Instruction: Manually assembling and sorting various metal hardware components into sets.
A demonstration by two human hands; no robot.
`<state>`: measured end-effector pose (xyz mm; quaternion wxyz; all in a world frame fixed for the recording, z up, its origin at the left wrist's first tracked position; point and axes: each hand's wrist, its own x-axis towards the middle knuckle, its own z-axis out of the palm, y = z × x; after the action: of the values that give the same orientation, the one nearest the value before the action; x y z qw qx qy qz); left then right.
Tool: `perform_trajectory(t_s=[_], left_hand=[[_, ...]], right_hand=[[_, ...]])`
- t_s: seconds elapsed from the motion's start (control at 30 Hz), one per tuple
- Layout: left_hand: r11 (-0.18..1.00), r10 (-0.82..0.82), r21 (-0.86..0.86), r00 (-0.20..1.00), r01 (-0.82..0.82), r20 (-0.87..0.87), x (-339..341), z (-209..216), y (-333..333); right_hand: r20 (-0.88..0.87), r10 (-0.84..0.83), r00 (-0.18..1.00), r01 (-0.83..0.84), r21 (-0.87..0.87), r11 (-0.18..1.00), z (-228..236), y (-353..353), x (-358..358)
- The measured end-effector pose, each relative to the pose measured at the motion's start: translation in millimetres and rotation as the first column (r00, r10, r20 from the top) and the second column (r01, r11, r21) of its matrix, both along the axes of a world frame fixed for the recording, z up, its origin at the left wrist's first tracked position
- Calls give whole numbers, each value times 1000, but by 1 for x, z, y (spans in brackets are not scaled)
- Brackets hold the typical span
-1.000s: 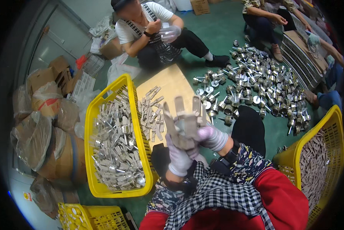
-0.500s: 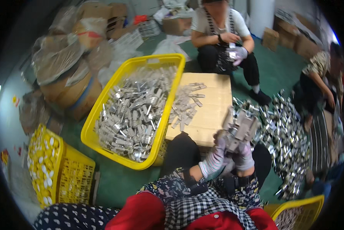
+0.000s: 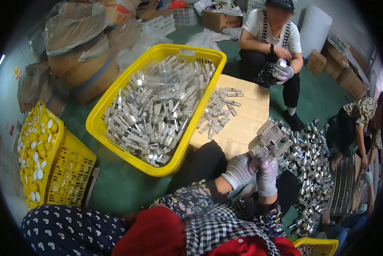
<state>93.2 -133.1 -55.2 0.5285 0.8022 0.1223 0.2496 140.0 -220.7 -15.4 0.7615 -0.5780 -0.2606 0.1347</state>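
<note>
In front of my knees, my left hand (image 3: pixel 240 171) and my right hand (image 3: pixel 268 178) are close together, both in striped knit gloves. Their fingers close around a small bunch of grey plastic clips (image 3: pixel 270 135), which sticks up past the fingertips. How many clips each hand has is hard to tell. Just beyond lies a flat cardboard surface (image 3: pixel 253 100), with loose grey clips (image 3: pixel 219 112) scattered along its left side. Left of it stands a large yellow basket (image 3: pixel 98 143) filled with similar grey clips and shiny metal parts (image 3: pixel 157 113).
A heap of shiny metal parts (image 3: pixel 306 179) covers the floor at right. Another yellow basket (image 3: pixel 72 170) at left holds yellow and white caps. A co-worker (image 3: pixel 281 47) squats opposite, holding a shiny piece; another person (image 3: pixel 360 119) bends at far right. Wrapped cartons (image 3: pixel 82 64) stand back left.
The view has tilted and shifted, so baskets and heap sit differently in the picture. Both of my hands still hold the clips, now pressed closer together. The co-worker's gloved hand has turned.
</note>
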Motion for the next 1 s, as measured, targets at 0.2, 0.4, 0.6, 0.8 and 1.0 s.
perform_trajectory(t_s=[0.2, 0.4, 0.6, 0.8, 1.0], left_hand=[[962, -172, -226, 984, 155, -57, -13, 6, 10], [517, -421, -751, 886, 410, 194, -50, -9, 39], [506, -330, -853, 943, 128, -54, -59, 36, 82], [878, 156, -419, 965, -233, -211, -28, 1, 248], [776, 373, -353, 831, -524, -412, 9, 13, 398]], right_hand=[[-239, 168, 956, -132, 162, 978, -22, 17, 7], [-416, 408, 813, -334, 242, 911, -42, 20, 10], [-465, 404, 788, -417, 80, 905, -37, 32, 5], [-429, 203, 880, -359, -320, 877, -63, -25, 8], [-555, 165, 815, -387, -310, 868, -76, -36, -13]])
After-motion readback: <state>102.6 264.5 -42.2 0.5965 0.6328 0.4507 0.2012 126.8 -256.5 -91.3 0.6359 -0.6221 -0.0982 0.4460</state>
